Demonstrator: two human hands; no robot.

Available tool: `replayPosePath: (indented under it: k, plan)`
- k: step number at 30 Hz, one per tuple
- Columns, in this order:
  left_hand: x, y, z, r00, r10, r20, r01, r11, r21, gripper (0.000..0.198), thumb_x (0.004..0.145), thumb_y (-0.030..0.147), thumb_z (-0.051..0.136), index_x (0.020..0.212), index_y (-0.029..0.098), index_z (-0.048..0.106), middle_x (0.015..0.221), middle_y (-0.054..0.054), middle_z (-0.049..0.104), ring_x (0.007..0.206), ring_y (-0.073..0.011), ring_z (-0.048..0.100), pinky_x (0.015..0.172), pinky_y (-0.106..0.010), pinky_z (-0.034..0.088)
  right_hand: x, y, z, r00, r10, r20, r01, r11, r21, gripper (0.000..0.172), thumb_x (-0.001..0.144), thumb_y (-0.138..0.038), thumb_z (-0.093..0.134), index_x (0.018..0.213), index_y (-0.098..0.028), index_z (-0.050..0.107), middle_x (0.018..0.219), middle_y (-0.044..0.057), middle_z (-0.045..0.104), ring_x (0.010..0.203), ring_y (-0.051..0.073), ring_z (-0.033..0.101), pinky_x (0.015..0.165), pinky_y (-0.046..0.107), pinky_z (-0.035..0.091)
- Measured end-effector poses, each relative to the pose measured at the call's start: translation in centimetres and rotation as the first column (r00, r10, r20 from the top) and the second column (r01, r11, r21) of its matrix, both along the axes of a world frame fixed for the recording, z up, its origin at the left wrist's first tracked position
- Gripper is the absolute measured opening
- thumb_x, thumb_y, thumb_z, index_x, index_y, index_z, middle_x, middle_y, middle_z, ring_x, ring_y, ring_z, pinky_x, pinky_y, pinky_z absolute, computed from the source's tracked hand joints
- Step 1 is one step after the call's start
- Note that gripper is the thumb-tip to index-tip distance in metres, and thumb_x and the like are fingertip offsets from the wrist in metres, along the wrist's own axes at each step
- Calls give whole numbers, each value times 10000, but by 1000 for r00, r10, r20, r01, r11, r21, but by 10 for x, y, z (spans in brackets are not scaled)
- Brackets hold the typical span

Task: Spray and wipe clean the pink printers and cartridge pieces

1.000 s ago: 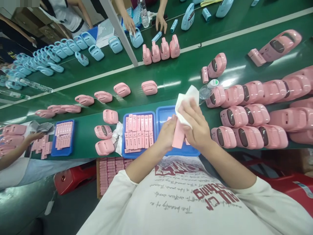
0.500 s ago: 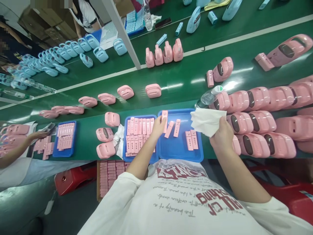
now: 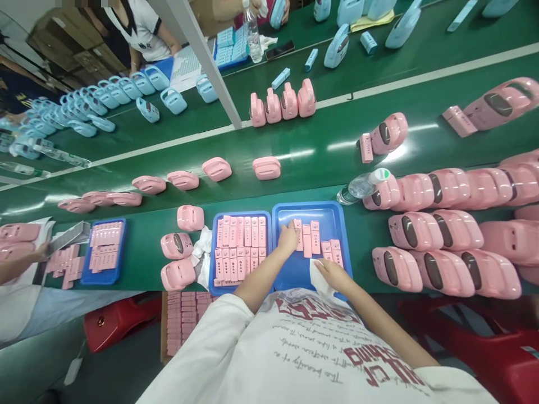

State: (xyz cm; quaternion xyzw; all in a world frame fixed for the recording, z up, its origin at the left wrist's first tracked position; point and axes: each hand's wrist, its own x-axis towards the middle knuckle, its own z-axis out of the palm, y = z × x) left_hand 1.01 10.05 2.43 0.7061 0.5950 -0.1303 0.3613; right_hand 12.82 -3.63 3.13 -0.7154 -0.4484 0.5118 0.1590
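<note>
Setting a wiped pink panel into the blue tray.
Left hand (image 3: 288, 238) fingers press a pink panel (image 3: 298, 234) near the blue tray (image 3: 295, 211) far edge; right hand (image 3: 332, 275) clutches a white cloth (image 3: 316, 275) at its near edge; next, probably release.

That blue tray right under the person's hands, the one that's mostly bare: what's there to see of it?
The blue tray looks like shallow plastic with a raised rim and rounded corners, lying flat on the green bench beside a fuller twin. A few pink strips lie inside. The left hand touches one; the right hand presses a white cloth at its near edge.
</note>
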Motion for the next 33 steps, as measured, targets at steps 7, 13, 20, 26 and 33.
replayPosePath:
  k: [7, 13, 20, 26, 33]
  plan:
    - [3, 99, 43, 995, -100, 24, 90, 959, 269, 455, 968, 333, 412, 1387, 162, 451, 1366, -177, 489, 1275, -301, 462, 1019, -371, 392, 9, 7, -4, 975, -158, -154, 158, 987, -13, 578, 844, -645, 382, 1001, -190, 702, 932, 101, 735, 892, 274, 679, 776, 367, 513]
    - [-5, 220, 62, 1000, -24, 4, 19, 889, 458, 501, 913, 107, 413, 1413, 117, 385, 1491, -192, 358, 1363, -298, 331, 1095, -411, 300, 18, 0, 4, 907, -375, -191, 377, 926, -26, 724, 733, -793, 413, 918, -156, 701, 806, 91, 725, 753, 263, 673, 677, 367, 524]
    - [-22, 220, 56, 982, -50, 180, -32, 904, 426, 286, 892, 137, 439, 1116, 164, 615, 1194, -132, 609, 1120, -251, 564, 965, -351, 426, 9, -1, 9, 650, -632, -422, 613, 764, -202, 558, 660, -710, 641, 766, -163, 681, 759, 121, 728, 714, 295, 700, 611, 384, 570]
    - [-60, 158, 86, 882, -105, 459, -151, 860, 487, 315, 870, 125, 432, 1101, 193, 634, 1254, -94, 612, 1203, -197, 543, 1023, -298, 404, 2, 28, 25, 220, -793, -567, 756, 506, -414, 240, 694, -342, 714, 851, -164, 679, 844, 114, 751, 816, 287, 728, 681, 378, 624]
    - [-62, 76, 151, 191, -55, 980, -330, 937, 117, 152, 763, 371, 731, 784, 220, 726, 981, -82, 724, 979, -216, 667, 921, -388, 492, -2, 75, 84, 246, -597, -764, 805, 564, -182, 356, 788, -438, 661, 1016, -164, 664, 1088, 114, 728, 1055, 276, 683, 860, 397, 598]
